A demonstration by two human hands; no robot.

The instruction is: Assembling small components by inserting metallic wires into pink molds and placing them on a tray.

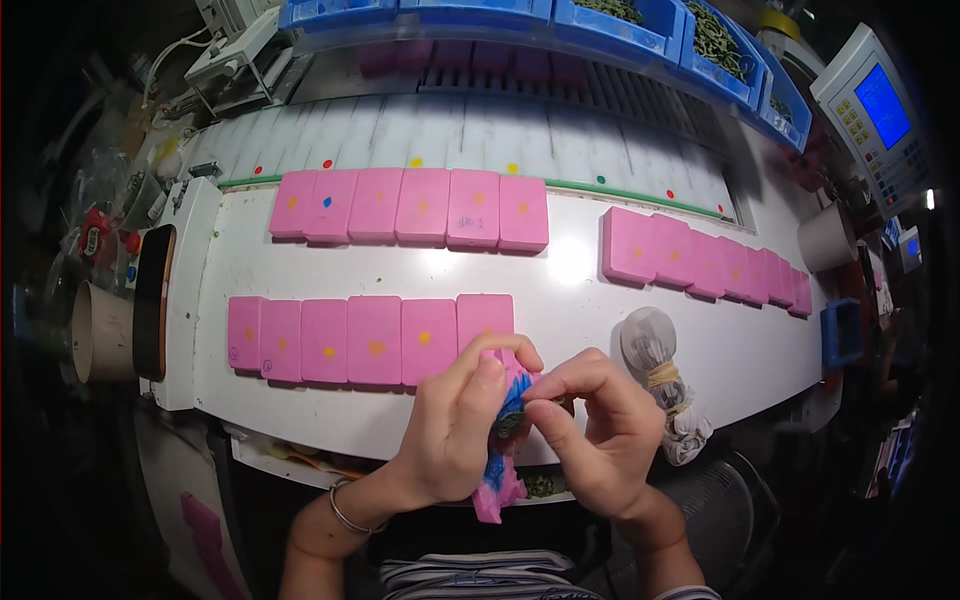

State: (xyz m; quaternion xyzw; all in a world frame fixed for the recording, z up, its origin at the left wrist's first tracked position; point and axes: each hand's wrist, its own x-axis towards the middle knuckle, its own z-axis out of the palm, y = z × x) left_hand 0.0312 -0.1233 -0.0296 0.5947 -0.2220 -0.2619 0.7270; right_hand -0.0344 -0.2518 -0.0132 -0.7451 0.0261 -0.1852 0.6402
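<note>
1. White desk (562, 318) spreads beneath everything, its edges bowed by the lens.
2. Just above the desk's near edge, in front of the person, is a crumpled pink-and-blue wrapper (514, 392), with something dark showing at its middle.
3. Of the two hands, the left hand (452, 420) is curled closed around the wrapper, thumb pressed on it.
4. Bent at the wrapper's other side, the right hand (608, 428) has thumb and forefinger nearly together; I cannot tell what they pinch.
5. Beyond the hands runs a front row of pink boxes (375, 340); a back row (422, 208) and a right-hand row (690, 255) stand farther off.
6. Near the right hand lies a clear banded bag (650, 342).
7. Farther out: blue bins (625, 32) along the top, a dark phone (154, 300) at left.
</note>
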